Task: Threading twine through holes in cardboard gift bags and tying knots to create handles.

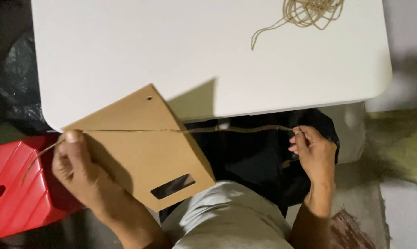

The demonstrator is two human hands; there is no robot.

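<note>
While the left hand (77,168) is clenching a tan cardboard panel (146,147) at its left corner, thumb pressing on top, it is also pinning a length of jute twine (190,130) against that corner. Twine's long axis is running approx. horizontal: from the left-hand grip it is stretching rightward across the panel's upper face, leaving the panel edge, and spanning the open gap to the right hand (312,154). Right hand is pinching the twine's far end btwn thumb and fingertips; remaining fingers are curling loosely. Twine is sitting taut, w/ a short free tail trailing down and left of the left-hand grip, over a red plastic stool (14,193). Panel is tilting, its top corner w/ a small punched hole (149,97) lying up and right of the left grip, overlapping the white table (125,46) edge; a rectangular cut-out slot (172,186) is lying down and right of the same grip. Left hand is nearer the panel; right hand is well apart from it. A loose twine bundle (310,11) is resting on the table, well above the right-hand grip, touching neither hand.
</note>
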